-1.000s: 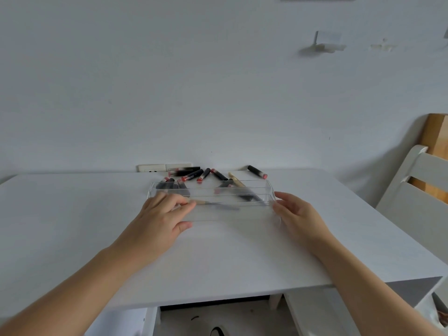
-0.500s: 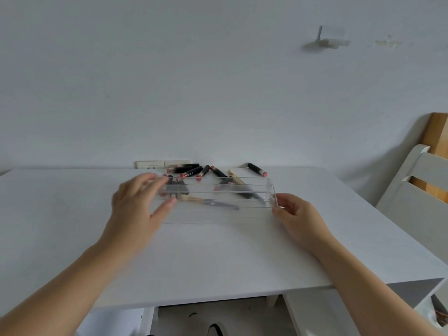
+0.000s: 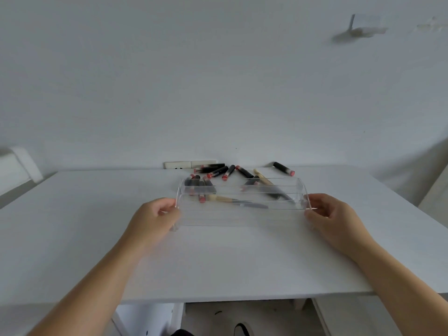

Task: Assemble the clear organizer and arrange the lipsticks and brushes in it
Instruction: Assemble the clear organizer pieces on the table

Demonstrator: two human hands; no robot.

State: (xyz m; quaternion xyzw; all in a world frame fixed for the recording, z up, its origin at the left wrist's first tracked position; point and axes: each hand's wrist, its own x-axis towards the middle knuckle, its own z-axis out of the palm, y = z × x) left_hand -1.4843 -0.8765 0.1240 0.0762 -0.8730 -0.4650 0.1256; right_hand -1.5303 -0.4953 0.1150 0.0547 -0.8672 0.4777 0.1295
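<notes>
A long clear organizer [image 3: 242,217] with stepped tiers stands on the white table [image 3: 218,263]. My left hand [image 3: 152,220] grips its left end panel, fingers curled round the edge. My right hand [image 3: 329,214] grips the right end panel the same way. Behind it, partly seen through the plastic, lie several black lipsticks [image 3: 219,171] with pink-red ends. One lipstick [image 3: 283,168] lies apart at the back right. Brushes with pale handles and dark bristles [image 3: 264,183] lie behind the organizer too, blurred by the plastic.
A white wall socket strip [image 3: 184,164] sits at the table's back edge against the wall. A white chair back [image 3: 17,166] shows at the far left. The table's front edge runs just above my forearms, with floor below.
My left hand lifted off the organizer's front, swung left and came down on the left end panel. My right hand stayed at the right end. The view shifted slightly right.
</notes>
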